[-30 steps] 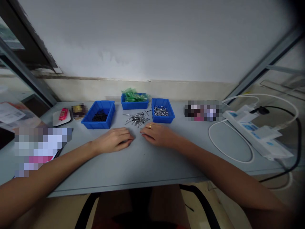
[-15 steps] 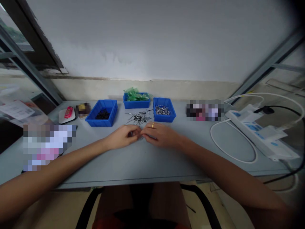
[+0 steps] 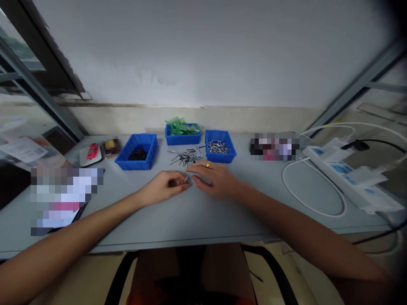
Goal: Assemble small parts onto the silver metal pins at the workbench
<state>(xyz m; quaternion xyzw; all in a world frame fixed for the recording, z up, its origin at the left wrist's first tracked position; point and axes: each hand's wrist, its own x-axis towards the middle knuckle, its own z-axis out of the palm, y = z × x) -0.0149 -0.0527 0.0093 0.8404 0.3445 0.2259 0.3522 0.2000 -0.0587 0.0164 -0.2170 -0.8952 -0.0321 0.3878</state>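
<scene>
A thin silver screw-like pin is pinched at the fingertips of my left hand, slanting up toward the right. Close beside it is my right hand, a gold ring on one finger. Its forefinger reaches over the upper end of the pin, while the thumb stays apart below; whether the forefinger touches the pin I cannot tell. Just beyond the hands lies a loose pile of silver pins, some with dark parts on them. The right blue bin holds many silver pins, and the left blue bin holds small black pieces.
A third blue bin at the back holds green plastic bags. On the right a white power strip trails cables. A pink object sits on a pale pad at left, near a blurred-out device.
My hands have drawn slightly apart, and the pin between them now shows. The right thumb and forefinger have spread. The view has shifted a little.
</scene>
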